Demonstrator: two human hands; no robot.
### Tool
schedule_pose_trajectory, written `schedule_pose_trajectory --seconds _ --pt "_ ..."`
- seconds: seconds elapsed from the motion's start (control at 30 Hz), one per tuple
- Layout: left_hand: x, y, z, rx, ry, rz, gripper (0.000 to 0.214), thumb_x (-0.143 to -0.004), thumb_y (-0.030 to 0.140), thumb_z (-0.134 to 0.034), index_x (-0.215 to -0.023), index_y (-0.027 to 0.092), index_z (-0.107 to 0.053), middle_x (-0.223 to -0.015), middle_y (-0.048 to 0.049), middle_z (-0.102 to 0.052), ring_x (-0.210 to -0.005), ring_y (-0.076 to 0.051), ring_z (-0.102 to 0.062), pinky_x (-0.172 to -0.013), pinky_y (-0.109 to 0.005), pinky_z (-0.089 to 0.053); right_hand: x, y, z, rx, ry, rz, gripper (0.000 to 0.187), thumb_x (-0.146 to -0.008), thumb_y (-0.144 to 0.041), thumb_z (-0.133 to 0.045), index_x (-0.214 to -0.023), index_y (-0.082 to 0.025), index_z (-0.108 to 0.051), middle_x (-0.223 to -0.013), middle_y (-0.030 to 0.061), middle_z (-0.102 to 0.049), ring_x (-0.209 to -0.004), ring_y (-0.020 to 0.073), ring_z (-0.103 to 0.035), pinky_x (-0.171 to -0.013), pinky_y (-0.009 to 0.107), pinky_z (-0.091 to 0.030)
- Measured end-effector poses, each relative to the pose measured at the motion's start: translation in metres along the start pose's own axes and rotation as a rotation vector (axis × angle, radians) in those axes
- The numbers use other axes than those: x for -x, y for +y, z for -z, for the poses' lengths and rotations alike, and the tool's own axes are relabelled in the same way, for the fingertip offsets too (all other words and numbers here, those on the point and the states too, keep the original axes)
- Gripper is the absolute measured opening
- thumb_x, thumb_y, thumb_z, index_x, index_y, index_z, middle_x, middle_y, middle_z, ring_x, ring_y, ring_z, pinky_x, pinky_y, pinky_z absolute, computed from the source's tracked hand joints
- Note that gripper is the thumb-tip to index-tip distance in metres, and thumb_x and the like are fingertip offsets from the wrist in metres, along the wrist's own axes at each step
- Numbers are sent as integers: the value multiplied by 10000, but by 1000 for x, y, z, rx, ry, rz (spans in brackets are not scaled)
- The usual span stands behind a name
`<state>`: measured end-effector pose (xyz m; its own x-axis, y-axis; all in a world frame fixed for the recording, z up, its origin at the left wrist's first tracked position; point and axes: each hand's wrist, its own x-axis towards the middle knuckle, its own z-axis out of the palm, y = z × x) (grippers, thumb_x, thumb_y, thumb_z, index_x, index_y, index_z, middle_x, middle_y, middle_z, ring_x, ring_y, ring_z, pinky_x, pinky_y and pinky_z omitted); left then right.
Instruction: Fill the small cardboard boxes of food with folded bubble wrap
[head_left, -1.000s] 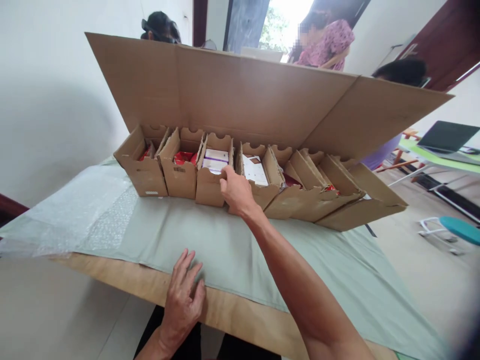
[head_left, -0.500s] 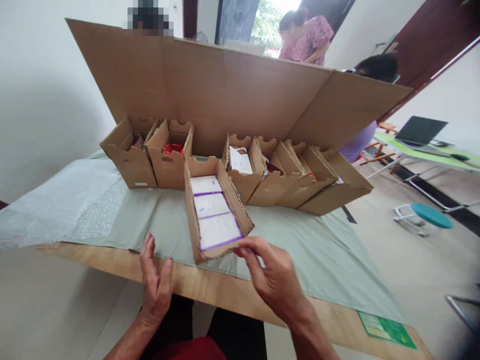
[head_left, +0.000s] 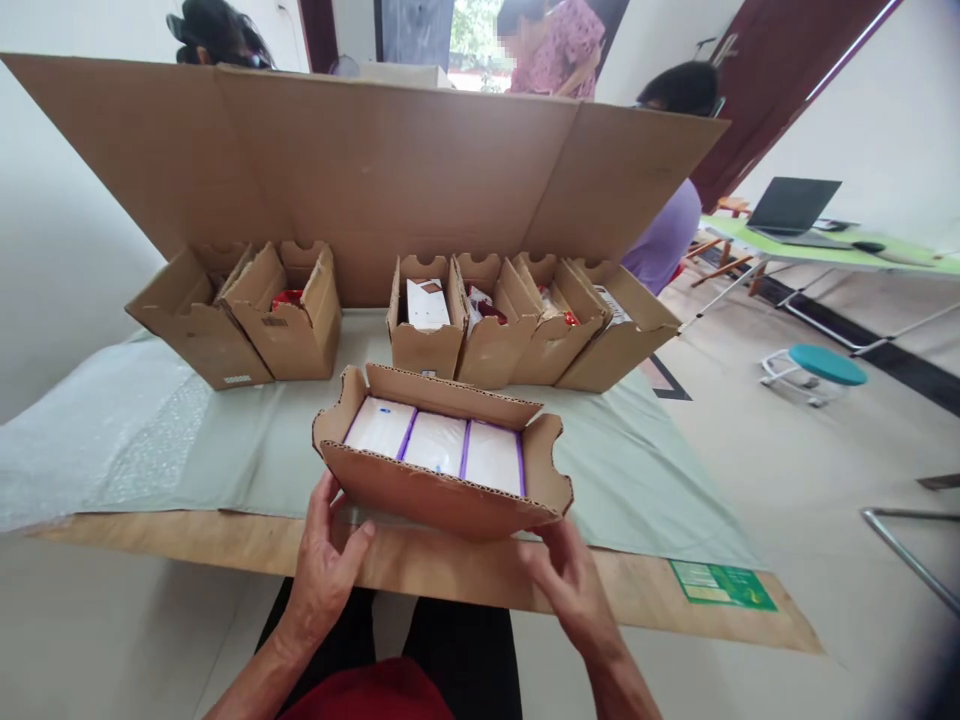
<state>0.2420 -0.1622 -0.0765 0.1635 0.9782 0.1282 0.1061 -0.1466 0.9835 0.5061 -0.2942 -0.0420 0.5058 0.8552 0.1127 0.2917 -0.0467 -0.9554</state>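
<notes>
Your left hand [head_left: 328,565] is at the left near corner of the open, long brown cardboard box [head_left: 435,500], and its fingers are spread away from the thumb, with the fingertips touching the box or just beside it. Your right hand [head_left: 571,585] is at the right near corner; its fingers go partly out of sight at the lower edge, while the thumb stands apart, so I cannot tell if they grip. The long box lies crosswise in front of you, near the front edge of the wooden counter [head_left: 247,542] covered by a pale green cloth [head_left: 634,485] — whether its bottom rests there or is lifted, I cannot tell. Inside it, three white flat packs with purple edges [head_left: 435,443] lie side by side. Behind it stand six open brown cardboard boxes: a left pair, where one holds a shiny red item [head_left: 287,299], then a gap, then four more, the first of these with a white carton with a brown patch [head_left: 427,305]. A wide brown cardboard panel [head_left: 397,165] rises behind this row. On the left end lies crumpled clear bubble wrap [head_left: 142,440]; on the bare wood at the right is a green printed label [head_left: 724,585].
</notes>
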Motion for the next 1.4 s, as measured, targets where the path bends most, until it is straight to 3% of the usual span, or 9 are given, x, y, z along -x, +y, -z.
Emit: schedule_pose_trajectory --seconds 0.17,0.4,0.67,0.8,1.1,1.27,1.4 --pt "-12 11 -18 51 1 30 711 -888 386 -667 -1532 266 -391 -1547 -132 -499 -1405 -324 -519 -1191 -522 -410 -21 -10 -25 111 39 27 336 -901 -479 -646 -1114 -218 -650 -1025 89 -730 -928 259 -682 -746 347 -572" --pt "-63 21 -61 151 -41 4 713 -851 336 -653 -1511 216 -409 -1521 -148 -524 -1411 -320 -509 -1191 -518 -411 -83 -3 -18 78 104 48 439 -818 -476 -647 -1160 -203 -609 -1110 112 -719 -942 274 -684 -801 409 -568" --pt "-92 17 -67 153 -14 -36 749 -822 319 -664 -1518 205 -410 -1494 -144 -547 -1390 -316 -524 -1174 -504 -433 -105 4 -34 75 128 46 448 -815 -479 -626 -1176 -216 -607 -1145 112 -709 -934 262 -668 -757 397 -571" --pt "-97 19 -71 161 -28 -42 759 -812 318 -662 -1514 194 -403 -1495 -148 -545 -1417 -320 -500 -1193 -515 -410 -112 8 -32 45 126 43 475 -803 -485 -641 -1190 -214 -598 -1161 117 -709 -957 268 -673 -810 419 -574" --pt "-95 14 -98 93 -52 -40 827 -785 299 -684 -1544 173 -381 -1508 -165 -541 -1442 -336 -476 -1214 -528 -371 -131 23 -4 76 166 47 505 -800 -494 -679 -1202 -203 -583 -1119 111 -706 -965 261 -661 -869 433 -554" --pt "-104 16 -96 99 -53 -64 818 -787 301 -681 -1543 188 -390 -1536 -152 -516 -1463 -324 -455 -1222 -510 -366 -138 11 -10 41 146 44 532 -766 -479 -673 -1197 -185 -569 -1178 138 -693 -1015 266 -647 -911 448 -553" --pt "-92 15 -93 101 -62 -47 806 -799 292 -682 -1544 194 -388 -1551 -146 -508 -1464 -325 -455 -1240 -527 -343 -122 12 -6 54 165 -3 505 -767 -509 -683 -1153 -201 -580 -1144 133 -709 -959 272 -679 -856 448 -562"
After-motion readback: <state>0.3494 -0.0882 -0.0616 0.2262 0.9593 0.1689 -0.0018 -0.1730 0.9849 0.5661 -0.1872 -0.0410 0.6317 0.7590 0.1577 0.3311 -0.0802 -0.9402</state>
